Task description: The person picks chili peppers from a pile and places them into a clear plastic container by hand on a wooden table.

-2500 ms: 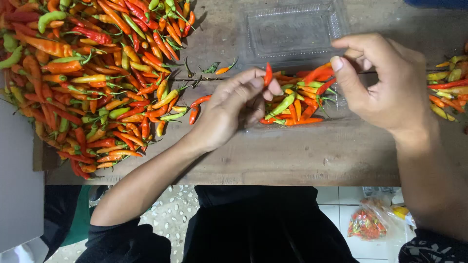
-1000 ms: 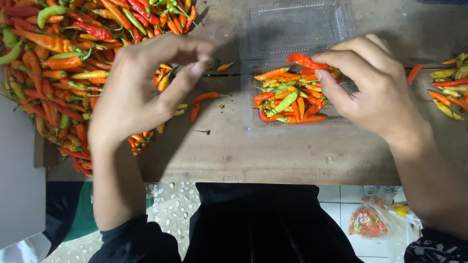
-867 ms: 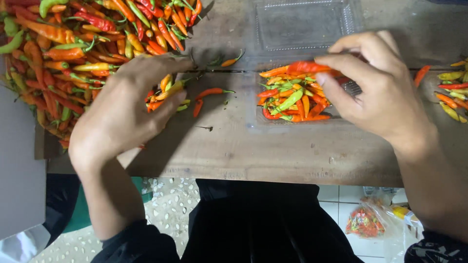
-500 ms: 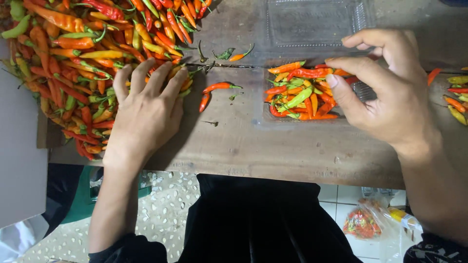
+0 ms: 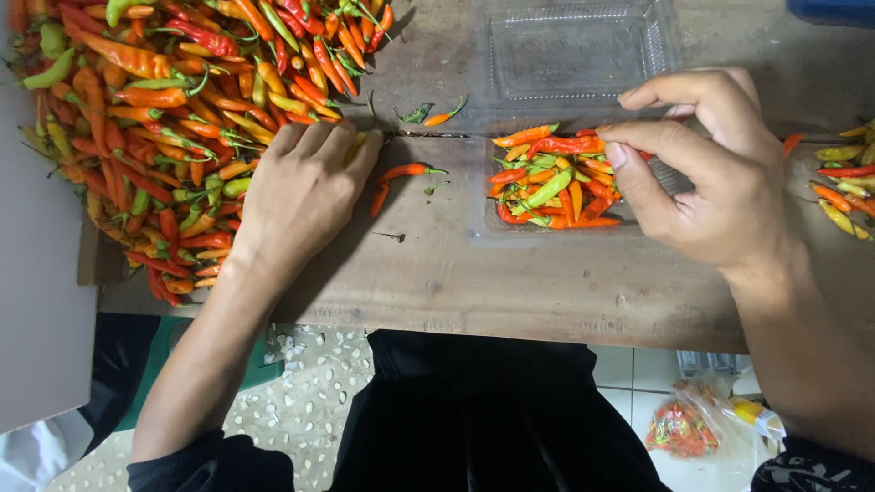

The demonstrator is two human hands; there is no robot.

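Your left hand [image 5: 296, 196] lies palm down, fingers together and slightly curled, on the near edge of the big chili pile [image 5: 173, 118]; whether it has closed on a chili underneath cannot be told. Your right hand [image 5: 715, 182] rests on the right side of the clear plastic tray [image 5: 656, 214], thumb and forefinger pinched together at a red chili [image 5: 565, 144] on top of the load.

Tray status: it holds a small heap of mixed red, orange and green chilies [image 5: 551, 187], covering roughly its left part; the right part is hidden by your hand.

Remaining: the pile on the desk [image 5: 456, 273] is large and looks barely reduced. Two loose chilies [image 5: 401, 175] lie between pile and tray. A second clear tray [image 5: 574, 55] sits behind, with nothing in it. A few more chilies [image 5: 843, 178] lie at the far right.
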